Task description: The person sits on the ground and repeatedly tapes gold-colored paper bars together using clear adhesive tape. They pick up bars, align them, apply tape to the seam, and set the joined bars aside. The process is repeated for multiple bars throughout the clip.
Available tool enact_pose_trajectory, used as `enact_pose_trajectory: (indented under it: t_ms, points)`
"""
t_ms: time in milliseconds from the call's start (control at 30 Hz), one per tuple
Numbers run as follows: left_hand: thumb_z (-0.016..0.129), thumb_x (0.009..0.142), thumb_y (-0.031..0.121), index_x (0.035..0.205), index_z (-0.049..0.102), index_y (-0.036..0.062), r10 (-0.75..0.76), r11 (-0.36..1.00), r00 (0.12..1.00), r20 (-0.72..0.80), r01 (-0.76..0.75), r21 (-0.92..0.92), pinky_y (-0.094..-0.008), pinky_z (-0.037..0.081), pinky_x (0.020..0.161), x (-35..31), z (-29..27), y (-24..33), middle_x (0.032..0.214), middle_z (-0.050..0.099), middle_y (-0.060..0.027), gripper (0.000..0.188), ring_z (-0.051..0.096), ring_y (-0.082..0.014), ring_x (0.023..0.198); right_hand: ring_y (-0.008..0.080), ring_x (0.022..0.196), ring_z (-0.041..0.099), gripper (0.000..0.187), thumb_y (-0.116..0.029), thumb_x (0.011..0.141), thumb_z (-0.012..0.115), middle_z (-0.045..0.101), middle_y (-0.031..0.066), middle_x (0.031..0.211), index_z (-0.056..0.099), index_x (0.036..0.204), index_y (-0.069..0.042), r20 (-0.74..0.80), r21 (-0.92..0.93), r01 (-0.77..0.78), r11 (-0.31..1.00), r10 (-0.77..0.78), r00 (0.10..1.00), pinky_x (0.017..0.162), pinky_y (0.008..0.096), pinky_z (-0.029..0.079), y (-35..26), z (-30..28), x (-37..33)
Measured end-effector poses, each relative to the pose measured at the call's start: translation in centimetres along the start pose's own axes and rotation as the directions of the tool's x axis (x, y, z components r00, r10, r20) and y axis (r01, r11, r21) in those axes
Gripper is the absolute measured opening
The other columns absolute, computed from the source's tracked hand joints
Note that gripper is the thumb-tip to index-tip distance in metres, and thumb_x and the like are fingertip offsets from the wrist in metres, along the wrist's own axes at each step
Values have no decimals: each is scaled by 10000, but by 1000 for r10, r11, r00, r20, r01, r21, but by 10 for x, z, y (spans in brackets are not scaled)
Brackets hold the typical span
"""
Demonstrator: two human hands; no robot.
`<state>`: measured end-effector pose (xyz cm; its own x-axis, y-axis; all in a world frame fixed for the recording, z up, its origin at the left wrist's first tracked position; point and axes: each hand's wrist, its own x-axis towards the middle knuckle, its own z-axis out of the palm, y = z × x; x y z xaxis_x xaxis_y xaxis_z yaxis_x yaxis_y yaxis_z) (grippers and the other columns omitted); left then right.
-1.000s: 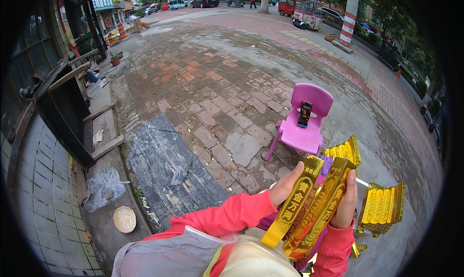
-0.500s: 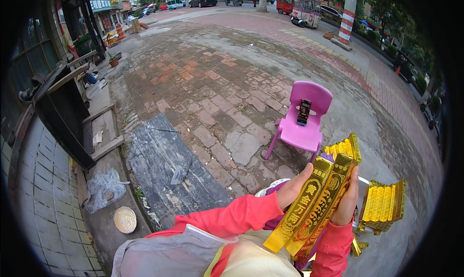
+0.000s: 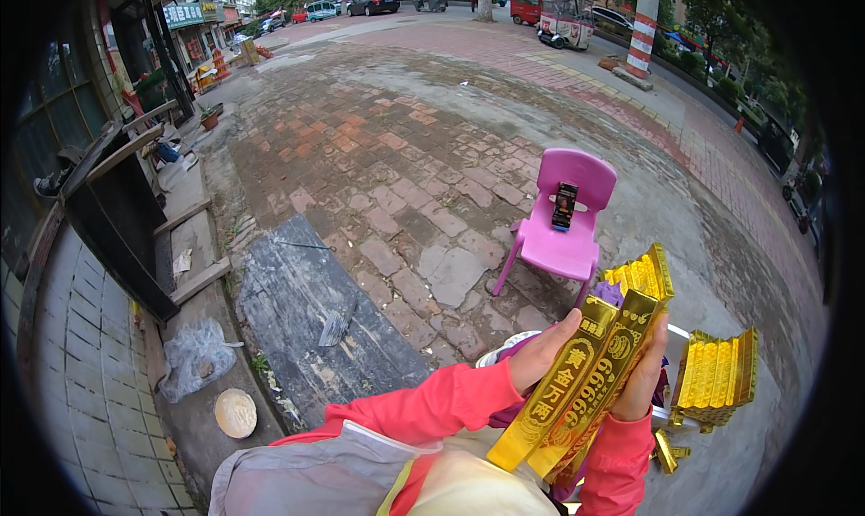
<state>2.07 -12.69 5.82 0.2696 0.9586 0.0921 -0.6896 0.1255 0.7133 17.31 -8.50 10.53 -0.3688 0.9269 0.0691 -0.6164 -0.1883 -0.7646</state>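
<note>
Gold bars [image 3: 551, 385], two showing, slant between the half-curled left hand [image 3: 542, 349] and right hand [image 3: 641, 376], clasped by their outer sides. Rightward stand two gold stacks [image 3: 716, 372]; one pink chair [image 3: 560, 251] carries one black oblong [image 3: 564, 206] at its seat's rear edge.

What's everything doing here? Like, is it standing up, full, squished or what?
Gold strips: held side by side
Left hand: gripping strips
Right hand: gripping strips
Pink chair: upright
Phone: propped up on chair
Bowl: upright, pale stuff inside
Plastic bag: crumpled
Dark board: lying flat
Gold pieces: stacked
</note>
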Motion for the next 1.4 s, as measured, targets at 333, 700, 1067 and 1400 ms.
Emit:
enact_pose_trajectory:
  t_ms: [333, 700, 1067, 1400]
  points:
    - [331, 1064, 608, 1389, 548, 63, -10, 992, 992, -122, 24, 120, -294, 544, 870, -4, -14, 12, 1203, 666, -68, 670, 656, -138, 1028, 156, 896, 680, 460, -465, 1078, 444, 694, 61, 1071, 600, 1233, -61, 126, -28, -92, 995, 95, 987, 778, 286, 557, 8, -3, 7]
    - [603, 1015, 376, 1346, 474, 67, 68, 972, 991, -116, -40, 231, -310, 534, 801, -7, -26, 19, 1087, 626, -85, 471, 644, -174, 915, 158, 565, 583, 604, -631, 1041, 376, 583, 19, 755, 601, 1184, -90, -177, -66, -108, 992, 95, 980, 512, 311, 520, 21, -5, 14]
    - [636, 991, 288, 1481, 392, 67, 100, 950, 992, -83, -70, 305, -276, 469, 938, -6, -24, 17, 1258, 557, -36, 590, 563, -120, 1090, 177, 766, 671, 522, -513, 1097, 323, 690, 78, 924, 610, 1133, -79, 109, -15, -166, 986, 166, 980, 688, 306, 568, 7, -2, 7]
    - [428, 1098, 361, 1426, 514, 55, -28, 999, 997, -79, 24, -45, -326, 502, 994, -5, -29, 9, 1315, 633, -50, 457, 620, -142, 1149, 128, 759, 692, 515, -496, 1101, 331, 713, 40, 944, 628, 1204, -88, -168, -2, -89, 996, 88, 982, 661, 271, 584, 19, -4, 11]
